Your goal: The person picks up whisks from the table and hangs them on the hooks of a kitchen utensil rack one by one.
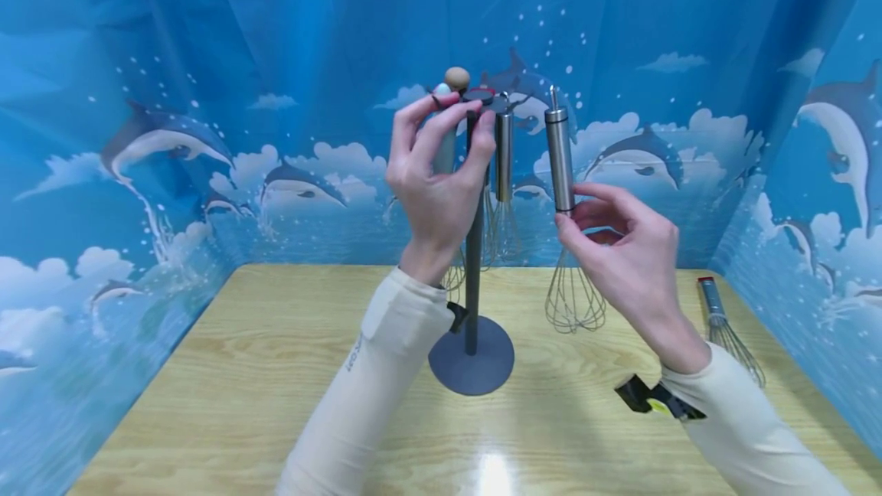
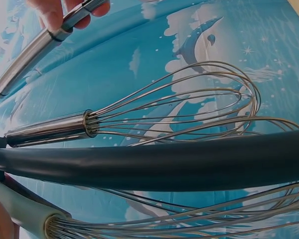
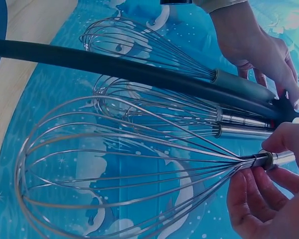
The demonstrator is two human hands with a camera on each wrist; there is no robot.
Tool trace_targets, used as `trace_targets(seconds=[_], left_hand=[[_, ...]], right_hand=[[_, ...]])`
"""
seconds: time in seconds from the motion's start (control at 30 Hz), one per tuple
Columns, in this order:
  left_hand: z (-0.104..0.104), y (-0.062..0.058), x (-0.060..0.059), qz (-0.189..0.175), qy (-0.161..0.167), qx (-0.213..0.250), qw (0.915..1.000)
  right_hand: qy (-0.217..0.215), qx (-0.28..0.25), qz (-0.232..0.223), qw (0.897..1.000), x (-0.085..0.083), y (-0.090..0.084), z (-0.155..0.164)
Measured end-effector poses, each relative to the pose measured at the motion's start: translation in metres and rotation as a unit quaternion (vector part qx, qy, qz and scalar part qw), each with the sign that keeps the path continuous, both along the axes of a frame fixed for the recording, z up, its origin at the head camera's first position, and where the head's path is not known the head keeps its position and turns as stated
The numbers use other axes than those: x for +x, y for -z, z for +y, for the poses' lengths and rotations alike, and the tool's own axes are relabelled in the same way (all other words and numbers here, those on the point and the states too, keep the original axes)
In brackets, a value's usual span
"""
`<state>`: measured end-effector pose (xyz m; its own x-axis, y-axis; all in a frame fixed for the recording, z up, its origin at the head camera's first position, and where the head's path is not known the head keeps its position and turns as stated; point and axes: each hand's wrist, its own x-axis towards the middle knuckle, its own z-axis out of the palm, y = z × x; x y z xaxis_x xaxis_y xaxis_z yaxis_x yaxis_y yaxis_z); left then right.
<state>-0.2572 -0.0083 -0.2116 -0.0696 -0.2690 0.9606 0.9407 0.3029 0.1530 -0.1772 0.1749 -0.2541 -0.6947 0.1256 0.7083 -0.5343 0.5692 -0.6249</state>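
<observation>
Steel whisk (image 1: 563,197) is being pinched at its handle's lower end by the right hand (image 1: 623,251), upright beside the stand (image 1: 472,251). Left hand (image 1: 437,182) is gripping the stand's top. Hanging seems underway; next, lifting its loop toward a hook.

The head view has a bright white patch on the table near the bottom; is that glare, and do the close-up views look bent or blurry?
Head view: yes, lamp glare on the glossy table. Left wrist view: the stand pole bows, a lens curve. Right wrist view: the held whisk bulges but stays sharp; the right hand at the edge is soft.
</observation>
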Motion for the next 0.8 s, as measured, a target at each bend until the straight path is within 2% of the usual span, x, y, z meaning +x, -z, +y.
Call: trace_targets(seconds=[0.27, 0.8], left_hand=[[0.000, 0.000, -0.001, 0.009, -0.013, -0.006, 0.9998], [0.000, 0.001, -0.001, 0.007, -0.014, -0.012, 0.9998]], right_hand=[[-0.011, 0.006, 0.003, 1.000, -0.002, -0.003, -0.004], [-0.021, 0.014, -0.012, 1.000, -0.004, -0.004, -0.013]])
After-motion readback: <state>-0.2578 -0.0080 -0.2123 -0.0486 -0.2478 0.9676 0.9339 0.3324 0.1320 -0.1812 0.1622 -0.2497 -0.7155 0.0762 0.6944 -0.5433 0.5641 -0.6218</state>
